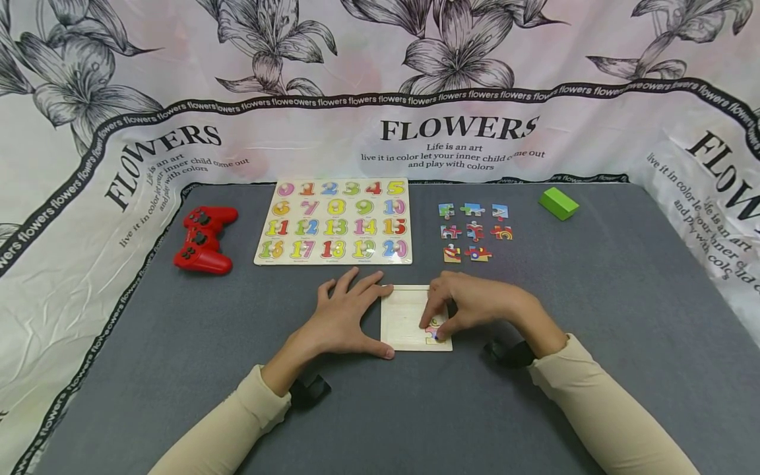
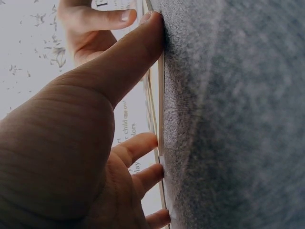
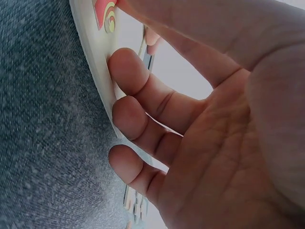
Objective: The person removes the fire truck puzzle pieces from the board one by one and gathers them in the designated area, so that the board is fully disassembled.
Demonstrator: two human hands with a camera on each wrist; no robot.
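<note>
A pale wooden puzzle tray [image 1: 404,316] lies on the grey table in front of the person. The left hand [image 1: 347,316] is spread at the tray's left side, its thumb at the near left corner and its index fingertip near the far left corner; in the left wrist view the thumb [image 2: 138,52] rests along the tray's edge. The right hand [image 1: 475,300] reaches over the tray's right side. Its thumb and index finger pinch a colourful jigsaw piece [image 1: 432,332] in the near right corner. A pink and yellow part of the piece [image 3: 106,14] shows in the right wrist view.
Several loose jigsaw pieces [image 1: 474,231] lie in rows beyond the right hand. A number board [image 1: 335,218] lies behind the tray, with a red game controller [image 1: 206,239] to its left. At the far right sits a green block [image 1: 558,203].
</note>
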